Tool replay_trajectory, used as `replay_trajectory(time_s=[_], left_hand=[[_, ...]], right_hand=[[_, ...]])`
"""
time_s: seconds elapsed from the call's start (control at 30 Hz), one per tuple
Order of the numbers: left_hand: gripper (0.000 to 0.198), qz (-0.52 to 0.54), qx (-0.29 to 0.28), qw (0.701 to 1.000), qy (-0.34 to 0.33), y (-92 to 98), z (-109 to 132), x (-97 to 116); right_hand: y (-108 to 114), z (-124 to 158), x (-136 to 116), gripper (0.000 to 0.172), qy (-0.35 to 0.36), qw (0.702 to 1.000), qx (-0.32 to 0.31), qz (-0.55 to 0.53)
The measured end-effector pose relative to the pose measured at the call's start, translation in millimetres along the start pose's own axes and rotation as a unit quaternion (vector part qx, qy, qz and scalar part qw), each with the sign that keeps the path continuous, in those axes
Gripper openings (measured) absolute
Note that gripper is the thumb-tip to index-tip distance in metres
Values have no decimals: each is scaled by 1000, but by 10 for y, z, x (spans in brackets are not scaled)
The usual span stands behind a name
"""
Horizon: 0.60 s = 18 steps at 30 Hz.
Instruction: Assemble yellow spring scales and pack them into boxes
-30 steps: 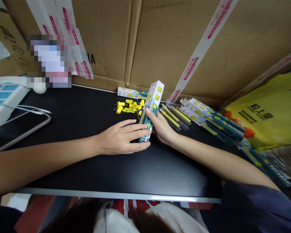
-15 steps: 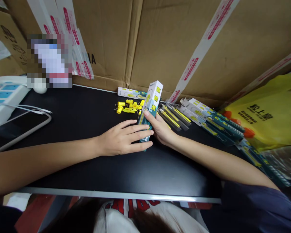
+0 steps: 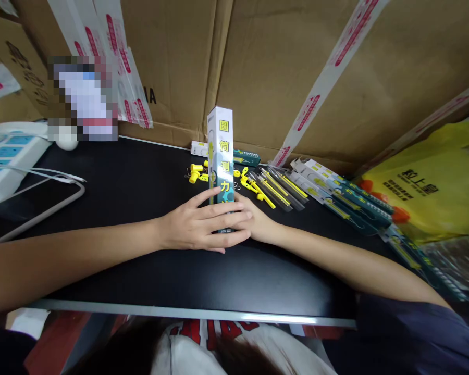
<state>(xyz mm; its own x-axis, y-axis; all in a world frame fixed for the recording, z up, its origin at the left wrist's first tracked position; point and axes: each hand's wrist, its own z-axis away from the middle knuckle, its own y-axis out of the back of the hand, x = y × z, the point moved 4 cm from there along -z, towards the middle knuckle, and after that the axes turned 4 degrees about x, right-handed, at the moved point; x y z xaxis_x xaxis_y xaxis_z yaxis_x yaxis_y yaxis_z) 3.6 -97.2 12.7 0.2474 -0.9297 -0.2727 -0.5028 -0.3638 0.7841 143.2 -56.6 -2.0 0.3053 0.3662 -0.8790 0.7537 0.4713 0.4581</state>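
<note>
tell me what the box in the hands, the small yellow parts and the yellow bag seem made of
Box: probably thin printed card, smooth and slightly glossy, judging by its crisp folded edges. Small yellow parts: likely moulded plastic, from their even colour; gloss hard to tell. Yellow bag: apparently thin plastic film, softly shiny, given its loose creases.

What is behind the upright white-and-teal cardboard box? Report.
A white and teal cardboard box lies behind, its middle covered; small yellow plastic parts show either side. Anything else the upright box covers is unseen.
</note>
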Motion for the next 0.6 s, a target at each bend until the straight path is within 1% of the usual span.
replay_trajectory(time_s=[0.1,0.13,0.2,0.27,0.33,0.37,0.4,0.43,0.47,0.53,0.6], left_hand=[[42,4,-18,1000,-22,-4,-10,9],[43,5,-19,999,-37,2,-19,24],[44,15,-25,997,-74,13,-38,72],[48,40,-34,993,-108,19,-50,135],[54,81,-42,988,-128,22,-54,203],[56,106,-42,985,-130,26,-55,233],[58,133,-40,983,-122,33,-58,255],[60,159,-37,981,-104,42,-64,264],[61,185,-37,979,-75,48,-72,257],[62,222,-45,974,-5,55,-87,189],[60,215,-71,972,62,43,-88,38]], right_hand=[[57,-14,-63,47,55,998,31,-22],[96,-25,-78,45,65,996,47,-25],[220,-57,-90,44,63,994,89,-17],[410,-103,-81,43,41,991,128,13],[651,-153,-82,41,47,985,161,40],[789,-173,-81,40,54,978,191,62],[926,-186,-83,39,65,967,229,93],[1042,-197,-81,40,76,955,253,133],[1140,-202,-77,42,86,942,276,168],[1264,-216,-43,46,87,932,284,206],[1323,-228,-3,50,81,930,273,231]])
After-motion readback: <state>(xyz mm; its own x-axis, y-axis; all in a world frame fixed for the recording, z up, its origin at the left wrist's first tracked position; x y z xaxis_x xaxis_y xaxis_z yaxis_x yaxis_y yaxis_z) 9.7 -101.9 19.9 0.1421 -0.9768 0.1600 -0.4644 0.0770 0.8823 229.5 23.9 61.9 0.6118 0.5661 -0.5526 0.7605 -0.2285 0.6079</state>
